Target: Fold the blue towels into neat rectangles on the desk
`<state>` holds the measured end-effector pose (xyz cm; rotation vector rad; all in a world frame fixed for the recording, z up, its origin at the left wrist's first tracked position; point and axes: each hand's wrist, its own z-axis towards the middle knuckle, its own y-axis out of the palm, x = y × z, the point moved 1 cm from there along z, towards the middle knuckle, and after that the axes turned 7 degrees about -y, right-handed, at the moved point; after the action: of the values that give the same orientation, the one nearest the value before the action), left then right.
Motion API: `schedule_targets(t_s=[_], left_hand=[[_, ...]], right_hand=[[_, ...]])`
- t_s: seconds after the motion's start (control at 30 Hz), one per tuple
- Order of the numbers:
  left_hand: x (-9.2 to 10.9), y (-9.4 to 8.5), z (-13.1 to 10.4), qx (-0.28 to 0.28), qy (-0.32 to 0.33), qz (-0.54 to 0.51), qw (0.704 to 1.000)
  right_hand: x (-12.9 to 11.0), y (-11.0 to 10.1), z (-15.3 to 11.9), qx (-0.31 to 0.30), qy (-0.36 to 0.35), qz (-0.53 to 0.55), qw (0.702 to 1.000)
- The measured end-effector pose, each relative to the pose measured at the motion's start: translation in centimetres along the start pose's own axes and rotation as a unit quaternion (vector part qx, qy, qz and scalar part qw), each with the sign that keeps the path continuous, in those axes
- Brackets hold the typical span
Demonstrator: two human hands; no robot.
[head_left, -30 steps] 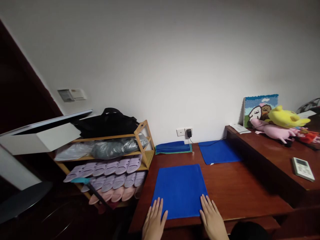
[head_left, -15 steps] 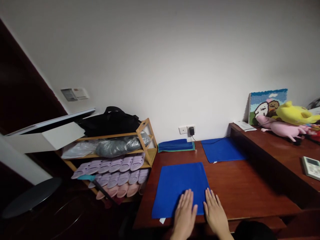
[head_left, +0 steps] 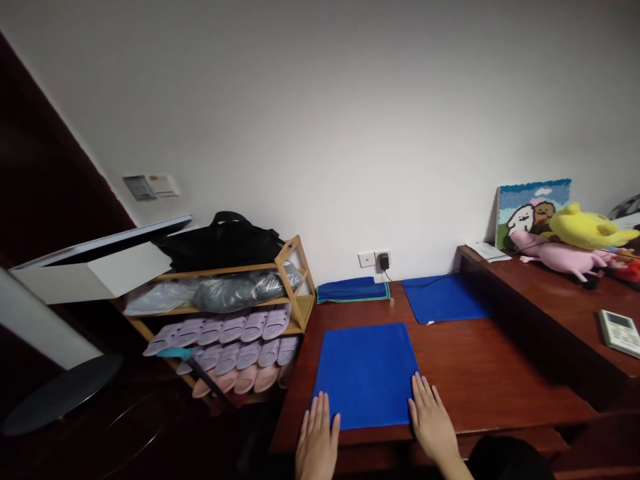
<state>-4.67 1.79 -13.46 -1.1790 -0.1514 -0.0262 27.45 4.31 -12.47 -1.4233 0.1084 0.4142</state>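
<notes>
A blue cloth (head_left: 367, 373) lies spread flat on the reddish-brown wooden table (head_left: 465, 373). My left hand (head_left: 317, 437) rests palm down over its near left corner, fingers stretched out, and covers that corner. At the cloth's right edge, near the front, my right hand (head_left: 431, 417) also lies flat with its fingers extended. Neither hand grips anything. Farther back, a second blue cloth (head_left: 445, 300) is laid out on the right, and a folded blue cloth with a green edge (head_left: 353, 290) sits along the wall.
A wooden rack (head_left: 290, 287) on the left holds several slippers (head_left: 245, 327) and a black bag (head_left: 225, 243). A plugged-in charger (head_left: 384, 262) trails a cable across the back cloth. The raised ledge at right carries plush toys (head_left: 555, 253) and a white remote-like device (head_left: 621, 331).
My left hand has moved left, from the middle of the cloth's near edge to its near left corner. The right hand stays almost in place at the right edge.
</notes>
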Motion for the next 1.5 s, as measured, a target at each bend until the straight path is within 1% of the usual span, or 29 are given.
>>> schedule_targets(t_s=[0.07, 0.13, 0.17, 0.2, 0.23, 0.27, 0.33, 0.4, 0.47, 0.5, 0.53, 0.57, 0.6, 0.63, 0.67, 0.7, 0.77, 0.87, 0.97, 1.03, 1.07, 1.1, 1.17, 1.27, 1.37, 1.5], left_hand=[[-2.1, 0.2, -0.4, 0.016, -0.013, 0.0, 1.0], [-2.7, 0.2, -0.5, 0.019, -0.017, -0.004, 1.0], [-2.4, 0.1, -0.4, 0.021, -0.02, -0.006, 1.0], [-1.7, -0.1, -0.3, 0.024, -0.024, -0.009, 0.999], [-0.5, -0.3, 0.0, 0.027, -0.025, -0.014, 0.999], [1.1, -0.6, 0.3, 0.027, -0.022, -0.022, 0.999], [5.4, -1.4, 0.9, 0.009, 0.008, -0.046, 0.999], [10.8, -2.3, 1.5, -0.038, 0.083, -0.081, 0.993], [16.1, -3.2, 1.9, -0.082, 0.16, -0.12, 0.976], [18.3, -3.5, 2.1, -0.104, 0.191, -0.136, 0.966], [20.0, -3.7, 2.3, -0.125, 0.209, -0.148, 0.959], [21.2, -3.8, 2.5, -0.144, 0.214, -0.155, 0.954], [21.8, -3.8, 2.6, -0.163, 0.21, -0.156, 0.951], [21.9, -3.7, 2.7, -0.178, 0.2, -0.153, 0.951], [21.4, -3.5, 2.8, -0.188, 0.19, -0.146, 0.952], [20.5, -3.3, 2.9, -0.193, 0.181, -0.137, 0.955], [17.5, -2.8, 3.0, -0.186, 0.164, -0.11, 0.962], [11.2, -2.2, 3.1, -0.149, 0.106, -0.057, 0.981], [4.6, -1.7, 2.9, -0.092, 0.029, -0.009, 0.995], [1.3, -1.2, 2.4, -0.051, -0.009, 0.005, 0.999], [0.2, -1.0, 2.1, -0.035, -0.021, 0.006, 0.999], [-0.6, -0.8, 1.9, -0.022, -0.029, 0.005, 0.999], [-1.1, -0.4, 1.4, -0.006, -0.036, 0.003, 0.999], [-0.7, -0.1, 1.1, 0.005, -0.039, 0.001, 0.999], [-0.2, -0.2, 1.0, 0.012, -0.036, -0.004, 0.999], [-0.8, -0.4, 0.8, 0.007, -0.032, -0.004, 0.999]], right_hand=[[-0.1, -0.2, 0.0, -0.007, 0.003, 0.0, 1.0], [-0.1, -0.2, -0.1, -0.01, 0.004, -0.003, 1.0], [-0.1, -0.2, -0.1, -0.01, 0.003, -0.004, 1.0], [-0.1, -0.1, -0.1, -0.008, 0.002, -0.004, 1.0], [-0.1, 0.0, -0.1, -0.005, 0.0, -0.003, 1.0], [-0.1, 0.1, -0.1, -0.001, -0.002, -0.003, 1.0], [0.1, 0.4, -0.1, 0.011, -0.009, -0.003, 1.0], [0.3, 0.7, -0.1, 0.022, -0.021, -0.006, 1.0], [0.5, 1.0, -0.1, 0.026, -0.038, -0.013, 0.999], [0.6, 1.2, -0.1, 0.024, -0.047, -0.016, 0.998], [0.6, 1.3, 0.0, 0.022, -0.054, -0.017, 0.998], [0.6, 1.5, 0.0, 0.022, -0.059, -0.017, 0.998], [0.6, 1.5, 0.0, 0.025, -0.06, -0.015, 0.998], [0.6, 1.5, 0.0, 0.028, -0.058, -0.013, 0.998], [0.6, 1.5, 0.0, 0.031, -0.056, -0.01, 0.998], [0.5, 1.4, 0.1, 0.034, -0.052, -0.006, 0.998], [0.4, 1.0, 0.1, 0.036, -0.038, 0.004, 0.999], [0.1, 0.5, 0.1, 0.03, -0.016, 0.011, 0.999], [0.1, 0.6, 0.0, 0.031, -0.01, 0.007, 0.999], [0.3, 1.0, -0.1, 0.039, -0.013, 0.004, 0.999], [0.5, 1.4, -0.1, 0.044, -0.015, 0.003, 0.999], [0.7, 1.7, -0.2, 0.046, -0.018, 0.001, 0.999], [1.1, 2.1, -0.1, 0.042, -0.02, -0.006, 0.999], [1.4, 2.0, 0.6, 0.027, -0.009, -0.016, 0.999], [1.1, 1.1, 2.1, 0.028, -0.006, -0.016, 0.999], [0.9, 0.6, 3.8, 0.008, -0.002, -0.02, 1.0]])
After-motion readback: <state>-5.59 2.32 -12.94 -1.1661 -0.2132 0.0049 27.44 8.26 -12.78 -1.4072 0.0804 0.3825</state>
